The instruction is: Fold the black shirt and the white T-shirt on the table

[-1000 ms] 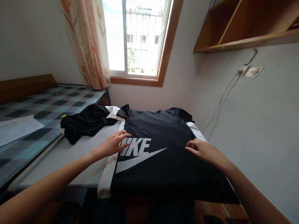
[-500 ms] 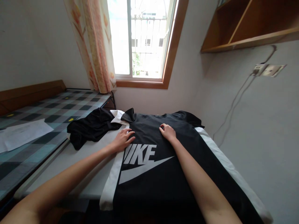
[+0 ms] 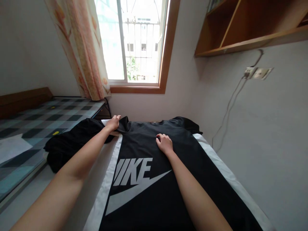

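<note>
A black T-shirt (image 3: 149, 138) with white side panels and a grey Nike print lies spread on a pale board (image 3: 31, 199). My left hand (image 3: 113, 123) is at the shirt's left shoulder, its fingers closed on the turned-over black and white sleeve. The fingertips are partly hidden. My right hand (image 3: 165, 143) rests on the chest above the print, fingers loosely bent, thumb apart, with nothing held. Left of the shirt lies a crumpled black cloth (image 3: 72, 139), partly covered by my left forearm.
A bed with a checked cover (image 3: 69, 109) stands at the left, with white paper (image 3: 13, 147) on it. Ahead are a curtain (image 3: 84, 57) and a window (image 3: 141, 48). A wall shelf (image 3: 240, 32) hangs at upper right, above a socket (image 3: 257, 73) with a dangling cord (image 3: 227, 110).
My left hand has moved forward and left from the shirt's edge to the folded sleeve and closed there. My right hand stays on the chest. The view has shifted slightly right.
</note>
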A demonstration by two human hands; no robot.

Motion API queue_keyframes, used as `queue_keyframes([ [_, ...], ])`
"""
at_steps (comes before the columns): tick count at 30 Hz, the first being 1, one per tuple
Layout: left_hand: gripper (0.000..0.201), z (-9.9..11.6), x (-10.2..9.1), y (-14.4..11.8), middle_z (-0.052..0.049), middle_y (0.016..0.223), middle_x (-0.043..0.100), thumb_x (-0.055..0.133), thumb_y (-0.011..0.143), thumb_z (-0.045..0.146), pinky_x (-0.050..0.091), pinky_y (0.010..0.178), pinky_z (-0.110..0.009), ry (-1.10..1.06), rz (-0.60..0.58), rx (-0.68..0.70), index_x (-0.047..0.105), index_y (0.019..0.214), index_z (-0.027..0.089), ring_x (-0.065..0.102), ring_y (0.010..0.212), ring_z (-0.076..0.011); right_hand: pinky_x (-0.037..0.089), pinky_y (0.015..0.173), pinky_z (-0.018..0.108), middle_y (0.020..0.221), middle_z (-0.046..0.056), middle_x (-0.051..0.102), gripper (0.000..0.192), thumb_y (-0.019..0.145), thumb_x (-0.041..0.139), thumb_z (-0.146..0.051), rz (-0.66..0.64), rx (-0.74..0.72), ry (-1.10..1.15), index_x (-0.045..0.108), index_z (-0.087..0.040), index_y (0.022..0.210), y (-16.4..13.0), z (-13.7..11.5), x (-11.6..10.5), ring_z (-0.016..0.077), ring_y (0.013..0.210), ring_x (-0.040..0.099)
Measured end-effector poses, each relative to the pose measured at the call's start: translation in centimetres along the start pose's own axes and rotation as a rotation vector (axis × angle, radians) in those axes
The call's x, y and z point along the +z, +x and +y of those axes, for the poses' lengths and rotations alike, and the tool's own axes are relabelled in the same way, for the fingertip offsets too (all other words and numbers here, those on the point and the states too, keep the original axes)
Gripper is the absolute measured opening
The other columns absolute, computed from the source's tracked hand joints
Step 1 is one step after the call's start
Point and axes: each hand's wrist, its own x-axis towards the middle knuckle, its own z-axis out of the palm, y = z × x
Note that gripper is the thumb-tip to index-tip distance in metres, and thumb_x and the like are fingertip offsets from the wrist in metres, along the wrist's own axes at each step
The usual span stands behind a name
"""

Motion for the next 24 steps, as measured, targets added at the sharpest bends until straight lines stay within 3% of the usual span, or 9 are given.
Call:
queue_keyframes([
  [5, 0.066, 0.6, 1.7, 3.5, -0.017, 0.147, 0.048, 0.053, 0.081, 0.002, 0.04, 0.104, -0.031, -0.043, -0.001, 0.013, 0.041, 0.145, 0.011, 0.047, 0.133, -0.0251, 0.041, 0.086, 0.031, 0.106, 0.007, 0.068, 0.027, 0.093, 0.049, -0.031, 0.016, 0.006, 0.027, 0.067, -0.024, 0.112, 0.1, 0.0, 0.2, 0.0215, 0.1, 0.059],
  [10, 0.077, 1.3, 3.9, 4.6, -0.016, 0.142, 0.054, 0.068, 0.073, 0.011, 0.042, 0.099, -0.03, -0.063, -0.095, 0.04, 0.041, 0.145, 0.016, 0.054, 0.125, -0.0255, 0.041, 0.086, 0.031, 0.105, 0.006, 0.069, 0.026, 0.093, 0.049, -0.031, 0.025, 0.01, 0.041, 0.066, -0.023, 0.11, 0.2, 0.0, 0.2, 0.0216, 0.099, 0.059],
  [14, 0.059, 2.2, 4.2, 4.6, -0.018, 0.13, 0.06, 0.064, 0.08, 0.024, 0.043, 0.094, -0.039, 0.037, -0.068, -0.037, 0.05, 0.136, 0.016, 0.055, 0.119, -0.0319, 0.041, 0.086, 0.031, 0.105, 0.006, 0.069, 0.025, 0.093, 0.049, -0.031, 0.016, 0.014, 0.044, 0.066, -0.024, 0.11, 0.2, -0.1, 0.0, 0.021, 0.099, 0.059],
  [18, 0.042, 2.1, 3.2, 4.8, -0.021, 0.125, 0.06, 0.054, 0.087, 0.049, 0.039, 0.096, -0.048, 0.074, 0.067, -0.089, 0.07, 0.101, 0.014, 0.048, 0.122, -0.0402, 0.041, 0.085, 0.031, 0.106, 0.006, 0.069, 0.025, 0.093, 0.049, -0.031, 0.008, 0.021, 0.04, 0.066, -0.024, 0.11, 0.2, -0.2, -0.1, 0.0206, 0.098, 0.059],
  [21, 0.035, 1.3, 2.6, 5.1, -0.017, 0.116, 0.065, 0.052, 0.09, 0.043, 0.035, 0.1, -0.047, 0.004, 0.055, -0.042, 0.07, 0.08, 0.015, 0.051, 0.12, -0.0358, 0.041, 0.085, 0.031, 0.106, 0.006, 0.069, 0.025, 0.093, 0.049, -0.031, 0.014, 0.021, 0.039, 0.066, -0.024, 0.109, 0.2, -0.2, -0.1, 0.0209, 0.098, 0.059],
  [24, 0.032, 0.1, 2.3, 5.4, -0.012, 0.096, 0.071, 0.045, 0.093, 0.038, 0.039, 0.094, -0.041, -0.083, 0.043, -0.071, 0.068, 0.088, 0.017, 0.062, 0.104, -0.0297, 0.041, 0.085, 0.031, 0.106, 0.006, 0.07, 0.024, 0.093, 0.049, -0.031, 0.017, 0.02, 0.034, 0.066, -0.024, 0.108, 0.3, -0.2, 0.0, 0.021, 0.099, 0.059],
])
